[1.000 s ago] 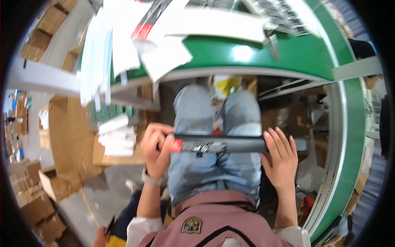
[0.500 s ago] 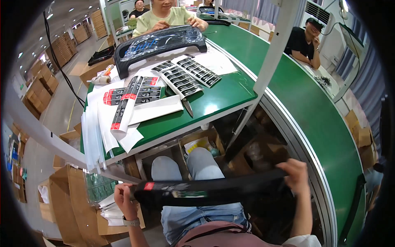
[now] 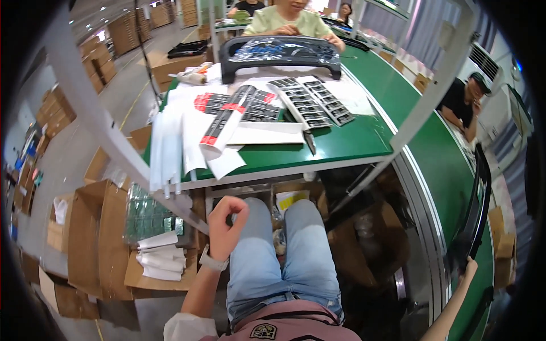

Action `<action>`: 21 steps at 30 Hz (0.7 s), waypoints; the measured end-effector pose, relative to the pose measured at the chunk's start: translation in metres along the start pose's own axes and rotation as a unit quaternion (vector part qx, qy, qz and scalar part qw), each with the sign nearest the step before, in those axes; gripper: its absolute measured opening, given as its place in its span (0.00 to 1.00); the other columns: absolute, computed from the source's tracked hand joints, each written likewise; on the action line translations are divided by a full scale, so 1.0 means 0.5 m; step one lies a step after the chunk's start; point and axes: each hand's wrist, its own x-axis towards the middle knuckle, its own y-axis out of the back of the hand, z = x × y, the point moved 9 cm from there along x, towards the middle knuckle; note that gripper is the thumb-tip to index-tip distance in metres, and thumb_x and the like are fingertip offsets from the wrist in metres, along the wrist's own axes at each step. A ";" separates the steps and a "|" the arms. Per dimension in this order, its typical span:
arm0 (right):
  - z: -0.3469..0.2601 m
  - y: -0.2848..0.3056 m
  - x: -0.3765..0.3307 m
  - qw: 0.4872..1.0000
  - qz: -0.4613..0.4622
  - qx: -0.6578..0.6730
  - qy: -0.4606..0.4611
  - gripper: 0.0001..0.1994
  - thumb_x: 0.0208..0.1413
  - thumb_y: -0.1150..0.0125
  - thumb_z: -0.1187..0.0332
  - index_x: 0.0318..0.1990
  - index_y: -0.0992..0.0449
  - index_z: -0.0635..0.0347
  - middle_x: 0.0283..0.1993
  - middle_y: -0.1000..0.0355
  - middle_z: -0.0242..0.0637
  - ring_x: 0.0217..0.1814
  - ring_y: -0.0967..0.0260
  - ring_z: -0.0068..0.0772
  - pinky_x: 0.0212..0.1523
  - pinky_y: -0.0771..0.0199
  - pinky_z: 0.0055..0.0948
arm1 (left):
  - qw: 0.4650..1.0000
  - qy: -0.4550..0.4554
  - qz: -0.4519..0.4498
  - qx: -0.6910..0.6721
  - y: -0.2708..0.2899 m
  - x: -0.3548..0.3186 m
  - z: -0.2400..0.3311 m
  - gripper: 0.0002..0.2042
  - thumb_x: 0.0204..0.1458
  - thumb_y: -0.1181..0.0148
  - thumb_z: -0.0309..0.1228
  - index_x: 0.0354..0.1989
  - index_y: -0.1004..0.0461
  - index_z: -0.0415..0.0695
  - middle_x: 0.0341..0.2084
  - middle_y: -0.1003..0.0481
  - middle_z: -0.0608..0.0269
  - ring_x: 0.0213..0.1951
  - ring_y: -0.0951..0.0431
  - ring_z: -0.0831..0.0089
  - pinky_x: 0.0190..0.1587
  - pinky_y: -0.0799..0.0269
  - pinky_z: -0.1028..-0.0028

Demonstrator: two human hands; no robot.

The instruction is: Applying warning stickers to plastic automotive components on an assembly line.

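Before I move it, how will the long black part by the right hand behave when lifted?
The long black part is probably stiff: its long edges run without kinks. Its smooth-looking surface may be slippery. Being long and narrow, it could swing or tip if lifted only at the near end, where the right hand is.

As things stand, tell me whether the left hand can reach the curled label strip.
Probably yes: the left hand looks empty and the curled label strip lies uncovered near the front of the green table, though the hand must clear its edge.
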 end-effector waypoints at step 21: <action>-0.587 -0.861 -0.602 0.866 -0.167 -0.108 0.459 0.12 0.51 0.43 0.83 0.44 0.27 0.63 0.43 0.34 0.36 0.33 0.34 0.25 0.25 0.37 0.20 | 0.934 0.095 0.043 0.341 0.121 0.508 -0.076 0.25 0.35 0.26 0.33 0.42 0.25 0.34 0.32 0.20 0.54 0.36 0.19 0.67 0.41 0.24 0.71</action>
